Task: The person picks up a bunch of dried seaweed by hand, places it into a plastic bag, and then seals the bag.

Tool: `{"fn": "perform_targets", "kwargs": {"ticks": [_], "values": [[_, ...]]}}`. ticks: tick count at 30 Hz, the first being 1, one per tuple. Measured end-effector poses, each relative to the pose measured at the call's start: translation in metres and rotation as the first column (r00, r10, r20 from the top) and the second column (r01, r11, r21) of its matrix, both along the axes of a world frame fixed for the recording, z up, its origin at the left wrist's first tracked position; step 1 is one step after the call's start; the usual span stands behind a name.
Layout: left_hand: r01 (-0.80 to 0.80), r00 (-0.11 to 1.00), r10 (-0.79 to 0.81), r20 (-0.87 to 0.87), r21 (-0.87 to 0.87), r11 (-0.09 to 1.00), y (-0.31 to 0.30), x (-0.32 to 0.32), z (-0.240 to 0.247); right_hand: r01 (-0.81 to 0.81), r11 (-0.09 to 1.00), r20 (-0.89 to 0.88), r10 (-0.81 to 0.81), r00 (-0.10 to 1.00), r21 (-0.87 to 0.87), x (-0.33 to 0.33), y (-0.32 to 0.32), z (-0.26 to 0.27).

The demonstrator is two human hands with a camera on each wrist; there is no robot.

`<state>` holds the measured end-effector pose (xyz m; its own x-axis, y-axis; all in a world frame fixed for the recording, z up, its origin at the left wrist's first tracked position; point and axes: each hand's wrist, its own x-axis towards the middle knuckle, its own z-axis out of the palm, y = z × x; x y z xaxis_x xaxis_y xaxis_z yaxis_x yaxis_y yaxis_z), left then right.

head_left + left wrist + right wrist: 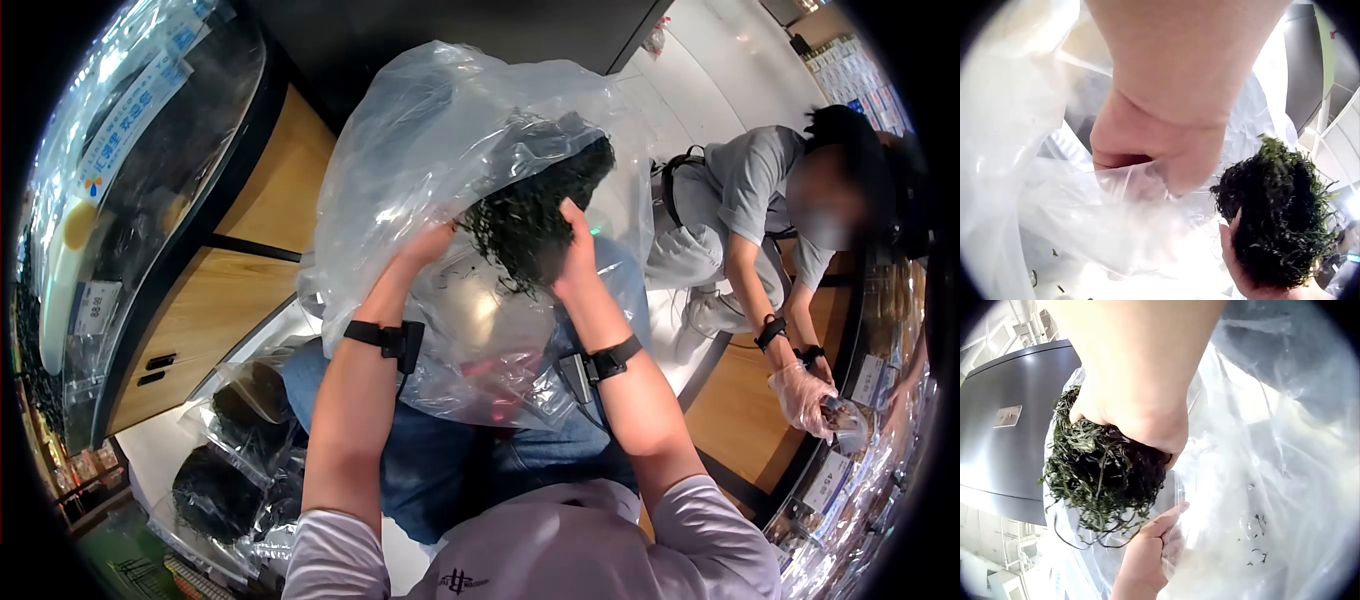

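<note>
A large clear plastic bag (390, 140) spreads over the wearer's lap, its mouth open. My left hand (432, 243) grips the bag's edge, and in the left wrist view its fingers (1175, 178) curl over the film. In my right hand (576, 258) is a clump of dark green, stringy dried seaweed (545, 205), held over the bag with the thumb along its side. The right wrist view shows loose strands hanging from the seaweed (1100, 487). Small dark bits (1260, 537) lie on the bag's film.
Other bags with dark contents (215, 490) sit on the floor at lower left. A wooden display counter (190, 300) stands at left, a dark panel (450, 30) ahead. On the right, another person (740, 200) crouches, a gloved hand (800, 400) at a second counter (745, 400).
</note>
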<state>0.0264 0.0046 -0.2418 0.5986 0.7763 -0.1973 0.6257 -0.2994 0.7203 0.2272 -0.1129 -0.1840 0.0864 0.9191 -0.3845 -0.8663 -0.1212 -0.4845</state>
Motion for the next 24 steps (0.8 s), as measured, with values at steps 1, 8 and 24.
{"fn": "perform_targets", "kwargs": {"ticks": [1,8,24], "values": [[-0.01,1.0,0.01,0.002,0.001,1.0,0.004,-0.002,-0.02,-0.009,1.0,0.012,0.009,1.0,0.009,-0.003,-0.003,0.005],[0.068,0.943,-0.047,0.329,-0.05,0.996,0.01,0.008,-0.035,-0.322,0.924,0.357,0.378,0.854,-0.208,0.006,-0.031,-0.004],[-0.075,0.988,0.089,0.127,-0.115,0.991,0.028,-0.015,-0.083,-0.516,0.851,0.048,0.522,0.852,-0.095,0.034,-0.028,-0.061]]}}
